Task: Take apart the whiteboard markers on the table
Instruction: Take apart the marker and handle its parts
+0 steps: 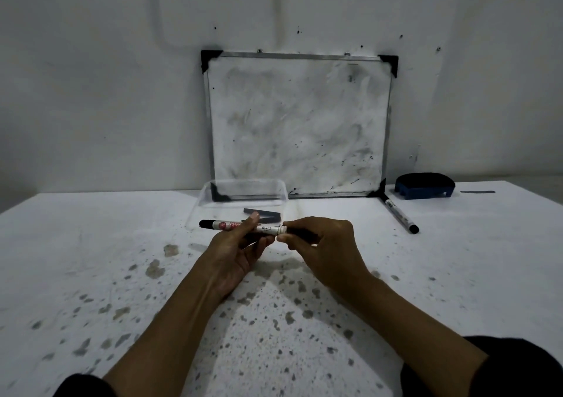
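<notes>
Both hands hold one marker (243, 227) level above the stained table (91, 244): the left hand (234, 253) grips its white barrel, the right hand (323, 244) its black cap end. Behind sit a clear tray (201, 201), a smudged whiteboard (298, 125), a second marker (399, 215) and a blue eraser (425, 186).

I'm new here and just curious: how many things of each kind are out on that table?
Markers: 2, one held in both hands, one lying at right
Whiteboard: 1
Eraser: 1
Clear tray: 1
Dark pieces in the tray: 2, as far as I can tell
Total: 7
</notes>
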